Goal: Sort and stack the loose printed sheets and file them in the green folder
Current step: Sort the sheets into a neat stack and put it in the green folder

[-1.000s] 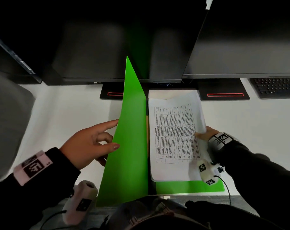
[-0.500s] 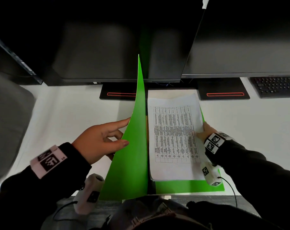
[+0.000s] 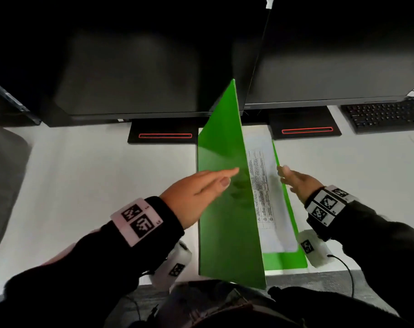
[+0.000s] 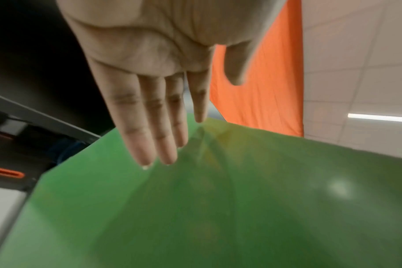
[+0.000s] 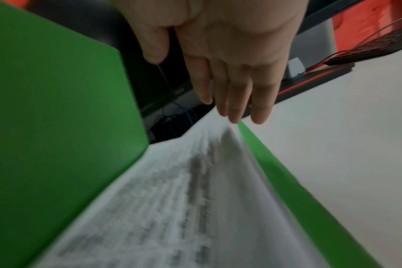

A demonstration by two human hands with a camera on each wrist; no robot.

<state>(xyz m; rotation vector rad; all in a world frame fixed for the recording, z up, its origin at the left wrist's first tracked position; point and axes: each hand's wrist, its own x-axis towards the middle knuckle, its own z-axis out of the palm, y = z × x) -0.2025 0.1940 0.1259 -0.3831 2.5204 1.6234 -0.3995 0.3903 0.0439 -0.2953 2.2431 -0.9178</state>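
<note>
The green folder point(image 3: 227, 223) lies on the white desk, its front cover point(image 4: 218, 208) raised and tilted over to the right. Under it a stack of printed sheets point(image 3: 269, 197) with a table on top lies on the folder's back half point(image 3: 293, 259). My left hand point(image 3: 201, 192) is flat with straight fingers point(image 4: 149, 127) pressing on the cover's outer face. My right hand point(image 3: 296, 183) hovers with straight fingers point(image 5: 236, 101) over the right edge of the sheets point(image 5: 172, 208); I cannot tell if it touches them.
Two dark monitors point(image 3: 135, 67) stand at the back on black bases with red lines point(image 3: 165, 135). A black keyboard point(image 3: 385, 117) sits at the far right. A grey chair back point(image 3: 4, 181) is at the left. The desk edge point(image 3: 319, 273) runs close to my body.
The green cover has swung from upright to leaning right over the sheets, my left hand following and pushing it. My right hand has slid off the paper to its right edge.
</note>
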